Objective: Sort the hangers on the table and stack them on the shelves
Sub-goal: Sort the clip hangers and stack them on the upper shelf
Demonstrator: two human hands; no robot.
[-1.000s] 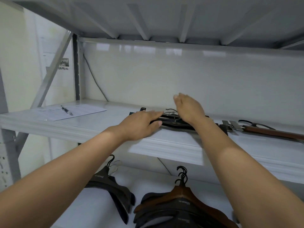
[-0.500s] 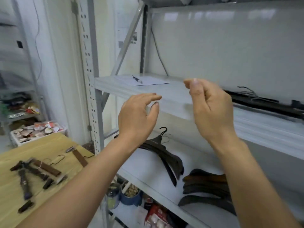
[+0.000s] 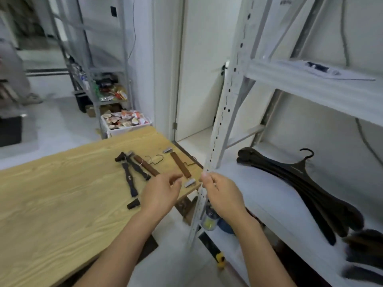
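Several clip hangers, black and brown, lie on the wooden table (image 3: 51,193): a black pair (image 3: 132,172), a brown one (image 3: 146,167) and a brown clip hanger (image 3: 181,167) near the right edge. My left hand (image 3: 160,192) hovers over the table's right corner, fingers loosely spread, holding nothing. My right hand (image 3: 220,194) is beside the shelf post (image 3: 223,112), fingers loosely curled, empty. A stack of dark coat hangers (image 3: 296,183) lies on the middle shelf (image 3: 255,191).
The upper shelf (image 3: 306,88) carries paper and a pen (image 3: 317,67). More dark and brown hangers (image 3: 364,243) sit at the far right of the middle shelf. A bin of packets (image 3: 124,121) and another rack (image 3: 99,79) stand behind the table.
My view has swung left and down from the upper shelf to the table. Both hands left the hangers on the upper shelf and have come down, empty, toward the table's corner.
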